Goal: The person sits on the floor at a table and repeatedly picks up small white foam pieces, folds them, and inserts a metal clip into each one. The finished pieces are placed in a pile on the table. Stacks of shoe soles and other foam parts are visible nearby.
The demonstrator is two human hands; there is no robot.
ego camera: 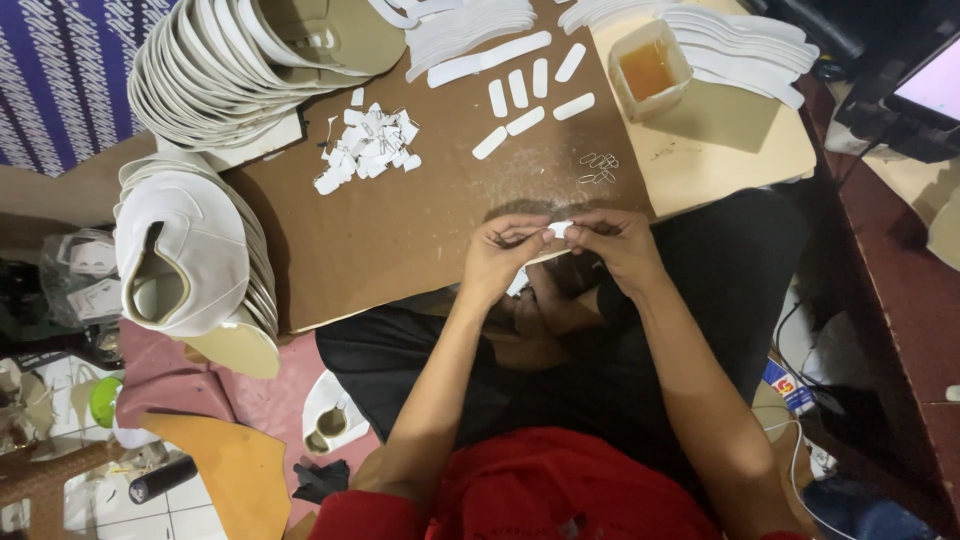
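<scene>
Both hands met at the near edge of the brown cardboard sheet (pixel 400 230), the left hand (pixel 500 255) and right hand (pixel 615 240) pinching 1 small white strip (pixel 560 229) between their fingertips. The strip lay crosswise, its long axis running hand to hand, equally near both. A few metal clips (pixel 597 168) lay just beyond, nearer the right hand; a pile of folded white pieces (pixel 367 148) sat farther left.

We saw a brown cardboard counter (pixel 400 230) lying across the lap. On it lay a heap of small white folded tabs (pixel 368 148), several white oblong strips (pixel 530 95), a few metal clips (pixel 598 168), stacked white shoe uppers (pixel 215 70) and a tub of amber glue (pixel 648 70).
</scene>
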